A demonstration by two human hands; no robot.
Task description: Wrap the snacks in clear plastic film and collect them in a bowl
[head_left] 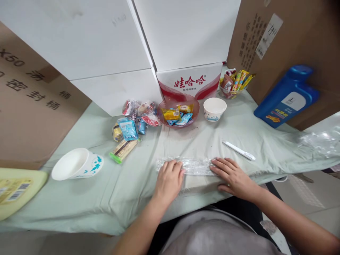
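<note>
A folded strip of clear, crinkled plastic wrap [197,165] lies lengthwise near the table's front edge. My left hand [170,177] rests palm down on its left end, the fingers laid over the plastic and the thumb beside them. At the other end, my right hand [233,177] is also palm down, fingers stretched out and touching the strip. Neither hand appears to grip it, though the undersides of the fingers are hidden. A white utility knife [239,150] lies just beyond my right hand.
Behind are a pink bowl of snacks [195,122], a paper cup [215,108] and a snack basket [233,85]. Wrapped snacks [128,129] and a tipped paper bowl [77,164] lie left. A blue bottle [288,97] stands right. Cardboard boxes [34,106] border the cloth-covered table [132,191].
</note>
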